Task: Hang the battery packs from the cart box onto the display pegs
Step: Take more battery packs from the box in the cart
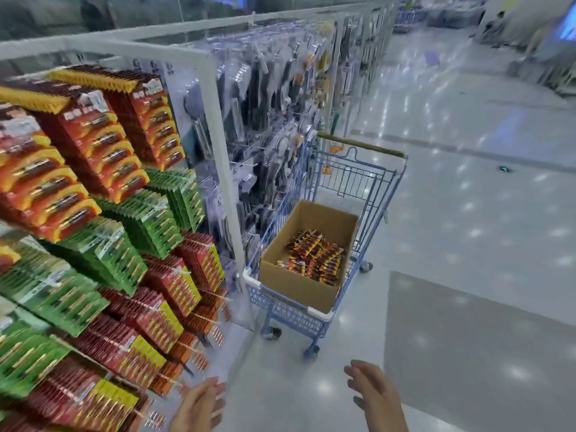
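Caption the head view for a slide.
Empty left hand and right hand face the brown cardboard box of red-and-yellow battery packs in the blue wire cart beside stocked display pegs.

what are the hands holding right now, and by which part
Nothing: the left hand and right hand are open and empty; the battery packs lie in the cardboard box.

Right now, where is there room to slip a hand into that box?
The box is bare at its far end, toward the cart handle. Packs crowd its near right part. The floor before the cart is free; the display is packed.
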`<control>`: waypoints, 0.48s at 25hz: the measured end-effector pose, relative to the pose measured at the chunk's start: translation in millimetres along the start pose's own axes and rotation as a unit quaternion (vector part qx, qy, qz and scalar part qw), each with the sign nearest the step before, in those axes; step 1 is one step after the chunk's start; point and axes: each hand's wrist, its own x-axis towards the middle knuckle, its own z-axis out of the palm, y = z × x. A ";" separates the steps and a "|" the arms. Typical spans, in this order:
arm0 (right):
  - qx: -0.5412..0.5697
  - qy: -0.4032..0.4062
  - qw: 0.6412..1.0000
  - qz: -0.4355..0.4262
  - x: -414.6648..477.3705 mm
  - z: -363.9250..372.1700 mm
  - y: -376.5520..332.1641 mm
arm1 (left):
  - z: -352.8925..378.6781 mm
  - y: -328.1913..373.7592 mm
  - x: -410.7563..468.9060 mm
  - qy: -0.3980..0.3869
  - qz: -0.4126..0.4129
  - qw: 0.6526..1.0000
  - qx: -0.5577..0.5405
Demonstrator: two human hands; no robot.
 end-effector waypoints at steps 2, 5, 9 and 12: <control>0.014 0.020 1.000 0.014 20.9 -3.7 -5.5 | 28.4 5.9 11.3 -0.041 0.032 0.998 0.025; 0.035 0.044 0.998 0.034 58.9 2.0 -19.7 | 72.0 6.9 48.1 -0.010 0.090 0.991 0.096; 0.042 0.065 0.995 0.056 120.5 21.4 -46.4 | 136.4 38.7 101.4 0.006 0.125 0.986 0.108; 0.021 0.068 0.995 0.069 174.5 40.0 -75.6 | 174.0 74.9 158.6 0.012 0.121 0.987 0.106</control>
